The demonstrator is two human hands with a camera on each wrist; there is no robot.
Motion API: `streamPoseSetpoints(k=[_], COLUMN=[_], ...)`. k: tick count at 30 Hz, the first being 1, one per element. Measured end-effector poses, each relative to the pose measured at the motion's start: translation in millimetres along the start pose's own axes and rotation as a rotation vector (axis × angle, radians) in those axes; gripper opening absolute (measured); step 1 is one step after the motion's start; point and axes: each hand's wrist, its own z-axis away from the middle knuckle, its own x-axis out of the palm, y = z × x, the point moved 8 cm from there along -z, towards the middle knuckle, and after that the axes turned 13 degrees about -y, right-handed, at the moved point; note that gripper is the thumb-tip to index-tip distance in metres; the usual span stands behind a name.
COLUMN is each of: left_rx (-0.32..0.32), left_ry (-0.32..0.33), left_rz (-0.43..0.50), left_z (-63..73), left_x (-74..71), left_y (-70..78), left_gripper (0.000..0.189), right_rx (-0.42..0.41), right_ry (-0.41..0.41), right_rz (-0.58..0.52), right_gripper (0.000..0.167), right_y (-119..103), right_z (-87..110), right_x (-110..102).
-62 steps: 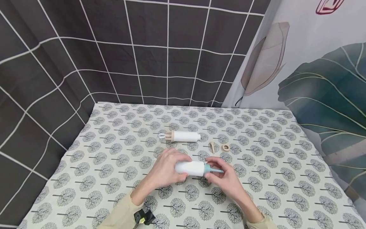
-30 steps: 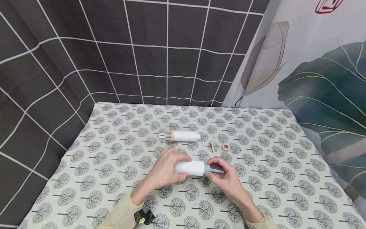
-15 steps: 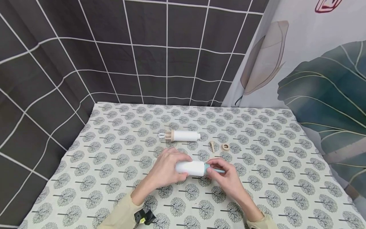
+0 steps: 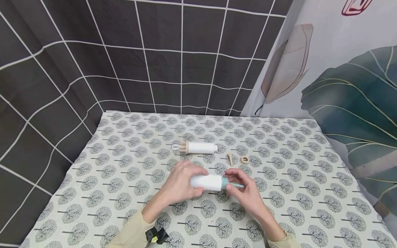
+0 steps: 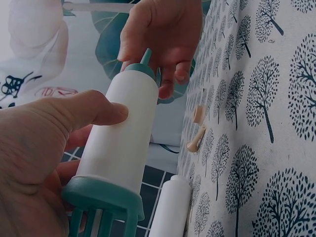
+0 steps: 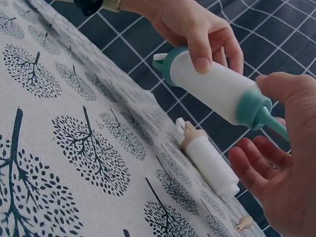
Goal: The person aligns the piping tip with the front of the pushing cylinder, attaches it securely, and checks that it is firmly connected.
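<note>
In the head view, the left hand (image 4: 183, 179) grips the middle of a white bottle (image 4: 208, 182), which lies crosswise over a tree-print cloth (image 4: 279, 206); the thumb is on the near side of the smooth cylinder. At the bottle's right end is a teal cap (image 4: 224, 182) tapering to a thin nozzle (image 4: 237, 185), with the right hand (image 4: 245, 191) curved around it. Behind the hands, a second white bottle (image 4: 201, 147) with a beige end lies on the cloth, near a beige cone (image 4: 230, 158) and a beige ring (image 4: 244, 159). The left wrist view adds what the left hand covers from above: a teal collar (image 5: 104, 194) with prongs at the bottle's other end. Here the bottle looks matt and plain, and the right hand's fingers stand apart about the nozzle. The right wrist view shows the right thumb close by the cap and several fingers clear of it below; whether that hand pinches anything, I cannot tell. This view also shows a white tip (image 6: 159, 58) beyond the collar, and the second bottle's white loop (image 6: 180, 123).
</note>
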Motion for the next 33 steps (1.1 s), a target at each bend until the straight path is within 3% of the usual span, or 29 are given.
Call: streamPoseSetpoints(k=[5, 10, 33], left_rx=[-0.008, 0.005, 0.031], left_ry=[-0.003, -0.005, 0.012], left_rz=[0.002, -0.011, -0.030], left_z=[0.4, 0.0, 0.2], left_x=[0.2, -0.1, -0.5], left_y=[-2.3, -1.2, 1.0], left_gripper=[0.044, 0.044, 0.045], right_rx=[-0.153, -0.198, -0.048], right_ry=[-0.060, -0.080, -0.025], right_rz=[0.003, -0.010, -0.019], right_gripper=[0.046, 0.042, 0.029], right_y=[-8.8, -10.6, -2.1], right_z=[-0.9, -0.5, 1.1], right_x=[3.7, 5.8, 2.7])
